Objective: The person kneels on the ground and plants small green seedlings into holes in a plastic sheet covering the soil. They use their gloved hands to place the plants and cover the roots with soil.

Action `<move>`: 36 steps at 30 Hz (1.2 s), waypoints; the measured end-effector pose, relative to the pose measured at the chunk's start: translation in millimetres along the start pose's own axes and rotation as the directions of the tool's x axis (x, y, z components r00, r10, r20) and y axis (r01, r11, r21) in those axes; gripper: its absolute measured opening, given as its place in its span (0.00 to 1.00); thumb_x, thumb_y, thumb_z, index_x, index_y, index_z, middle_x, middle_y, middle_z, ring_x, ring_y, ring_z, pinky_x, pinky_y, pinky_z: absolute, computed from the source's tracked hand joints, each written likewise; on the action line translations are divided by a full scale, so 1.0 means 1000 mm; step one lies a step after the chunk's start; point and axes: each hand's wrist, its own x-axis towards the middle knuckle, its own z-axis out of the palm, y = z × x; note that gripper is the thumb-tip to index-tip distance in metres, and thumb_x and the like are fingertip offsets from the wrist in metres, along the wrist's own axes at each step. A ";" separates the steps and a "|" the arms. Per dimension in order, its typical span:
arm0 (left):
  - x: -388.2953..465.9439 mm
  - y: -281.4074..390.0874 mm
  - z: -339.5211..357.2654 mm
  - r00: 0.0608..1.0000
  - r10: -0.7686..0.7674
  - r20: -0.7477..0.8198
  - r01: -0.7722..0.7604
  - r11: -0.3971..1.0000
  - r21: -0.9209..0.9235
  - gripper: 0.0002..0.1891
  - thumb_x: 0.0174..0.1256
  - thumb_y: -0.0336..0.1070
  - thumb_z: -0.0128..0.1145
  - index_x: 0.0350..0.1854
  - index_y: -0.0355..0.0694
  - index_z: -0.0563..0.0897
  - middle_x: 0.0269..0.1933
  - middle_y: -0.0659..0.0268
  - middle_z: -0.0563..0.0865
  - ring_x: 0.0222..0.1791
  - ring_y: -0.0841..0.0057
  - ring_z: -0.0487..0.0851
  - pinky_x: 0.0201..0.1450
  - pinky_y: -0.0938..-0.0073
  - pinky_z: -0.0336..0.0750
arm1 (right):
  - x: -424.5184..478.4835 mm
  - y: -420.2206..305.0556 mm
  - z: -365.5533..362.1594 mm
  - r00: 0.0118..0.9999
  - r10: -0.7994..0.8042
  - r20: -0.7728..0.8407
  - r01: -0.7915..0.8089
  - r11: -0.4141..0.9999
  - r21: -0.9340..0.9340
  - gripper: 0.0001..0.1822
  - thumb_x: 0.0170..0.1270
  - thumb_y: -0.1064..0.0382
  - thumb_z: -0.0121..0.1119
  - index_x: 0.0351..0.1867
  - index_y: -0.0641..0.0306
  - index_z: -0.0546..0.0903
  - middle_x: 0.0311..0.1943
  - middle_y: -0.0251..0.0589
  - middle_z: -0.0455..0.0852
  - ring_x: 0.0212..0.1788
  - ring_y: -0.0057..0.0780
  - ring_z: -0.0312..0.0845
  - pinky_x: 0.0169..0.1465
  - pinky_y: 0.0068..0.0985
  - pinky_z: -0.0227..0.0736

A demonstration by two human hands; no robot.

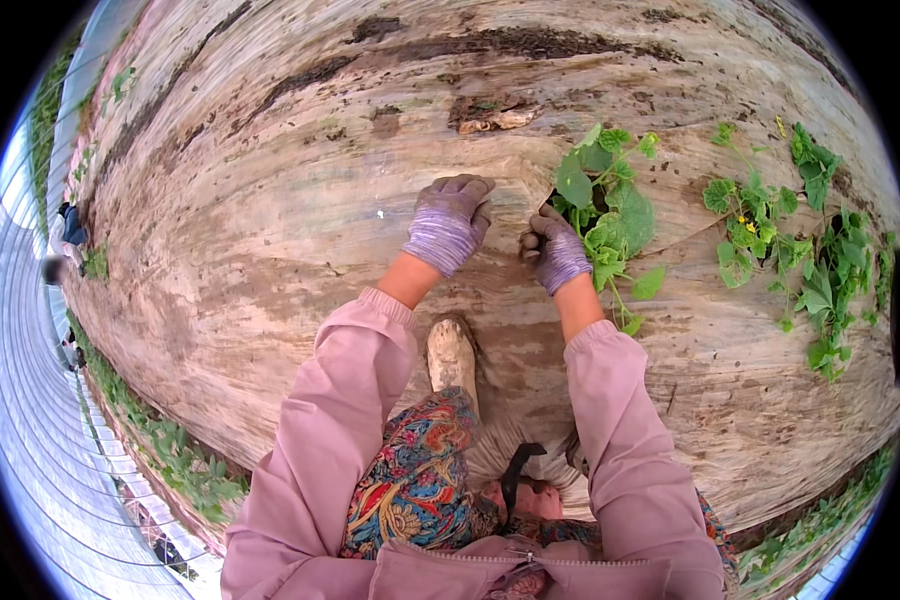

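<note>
My left hand (450, 221), in a purple knit glove with dark, soiled fingers, rests on the plastic mulch film (330, 277). Its fingers lie together and curl downward, so I cannot tell whether they pinch the film. My right hand (556, 251), gloved alike, is closed on the film at the edge of a dark planting hole. The film is creased and raised between the hands. Out of that hole grows a leafy green vine plant (622, 217), close against the right side of my right hand. Some of its stems trail toward me over the film.
More vines (829, 285), some with yellow flowers, spread at the right. A withered brown leaf (499, 120) and soil streaks (540, 43) lie beyond my hands. My soiled boot (452, 356) stands on the film. At far left are another person (67, 232) and the ribbed greenhouse wall (26, 405).
</note>
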 end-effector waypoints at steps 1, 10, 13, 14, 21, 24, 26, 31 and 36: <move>0.001 0.000 0.003 1.000 0.026 0.017 -0.026 0.999 -0.020 0.17 0.55 0.39 0.54 0.47 0.41 0.76 0.45 0.56 0.80 0.46 0.57 0.76 0.51 0.60 0.68 | -0.001 0.002 0.004 0.998 -0.070 -0.003 0.069 0.991 -0.112 0.25 0.54 0.71 0.52 0.56 0.62 0.67 0.28 0.34 0.77 0.22 0.22 0.71 0.21 0.18 0.65; 0.058 0.034 0.019 0.942 -0.244 0.229 0.217 0.966 0.139 0.28 0.45 0.53 0.61 0.45 0.39 0.75 0.45 0.53 0.77 0.49 0.57 0.74 0.52 0.61 0.67 | 0.004 0.010 0.003 0.972 -0.208 0.110 0.227 0.706 -0.671 0.19 0.51 0.73 0.52 0.48 0.64 0.73 0.39 0.36 0.78 0.35 0.20 0.72 0.34 0.18 0.68; 0.070 0.034 0.019 0.932 -0.246 0.265 0.192 0.958 0.214 0.26 0.44 0.49 0.61 0.46 0.41 0.74 0.47 0.54 0.77 0.49 0.59 0.74 0.52 0.61 0.67 | 0.000 0.007 0.003 0.966 -0.221 0.134 0.255 0.730 -0.634 0.15 0.50 0.73 0.53 0.42 0.64 0.76 0.37 0.38 0.78 0.36 0.24 0.71 0.39 0.20 0.67; 0.072 0.035 0.021 0.932 -0.244 0.269 0.183 0.955 0.233 0.26 0.44 0.48 0.60 0.46 0.41 0.74 0.48 0.54 0.76 0.49 0.59 0.74 0.52 0.61 0.67 | -0.002 0.007 0.004 0.943 -0.288 0.168 0.327 0.699 -0.636 0.15 0.52 0.72 0.51 0.43 0.64 0.76 0.35 0.36 0.79 0.32 0.21 0.72 0.32 0.19 0.67; 0.074 0.024 0.023 0.939 -0.258 0.227 0.221 0.960 0.175 0.33 0.40 0.44 0.63 0.54 0.44 0.69 0.54 0.55 0.72 0.55 0.58 0.70 0.55 0.60 0.65 | -0.013 -0.014 0.023 1.000 -0.004 0.003 0.005 0.852 -0.523 0.19 0.51 0.71 0.51 0.49 0.63 0.74 0.26 0.35 0.81 0.23 0.21 0.74 0.25 0.18 0.68; 0.074 0.022 0.017 0.920 -0.309 0.243 0.295 0.951 0.090 0.37 0.38 0.44 0.64 0.57 0.45 0.67 0.57 0.55 0.68 0.57 0.56 0.67 0.58 0.59 0.62 | -0.007 -0.004 0.015 0.994 0.001 0.105 0.034 0.946 -0.323 0.21 0.52 0.70 0.51 0.51 0.63 0.73 0.28 0.37 0.82 0.23 0.20 0.74 0.25 0.17 0.67; 0.068 0.015 0.015 0.932 -0.291 0.217 0.281 0.956 0.079 0.39 0.38 0.43 0.64 0.59 0.45 0.66 0.60 0.55 0.65 0.58 0.55 0.65 0.60 0.58 0.60 | -0.014 -0.009 0.022 0.995 0.034 0.094 0.023 0.837 -0.547 0.20 0.52 0.70 0.50 0.51 0.63 0.73 0.27 0.37 0.81 0.23 0.21 0.73 0.26 0.18 0.68; 0.059 0.018 0.019 0.978 -0.182 0.102 0.156 0.962 0.223 0.38 0.36 0.38 0.63 0.58 0.48 0.67 0.64 0.57 0.59 0.60 0.56 0.62 0.60 0.53 0.56 | -0.013 0.003 0.015 0.977 -0.112 0.180 0.212 0.569 -0.795 0.21 0.56 0.69 0.48 0.54 0.62 0.71 0.26 0.37 0.79 0.25 0.22 0.71 0.28 0.21 0.68; 0.052 0.018 0.009 0.996 -0.087 -0.006 0.086 0.957 0.279 0.37 0.32 0.36 0.62 0.56 0.48 0.70 0.65 0.56 0.58 0.61 0.57 0.61 0.59 0.54 0.55 | -0.013 0.033 0.020 0.884 -0.458 0.091 0.333 0.481 -0.811 0.18 0.58 0.66 0.48 0.51 0.64 0.73 0.23 0.36 0.76 0.24 0.20 0.69 0.31 0.21 0.68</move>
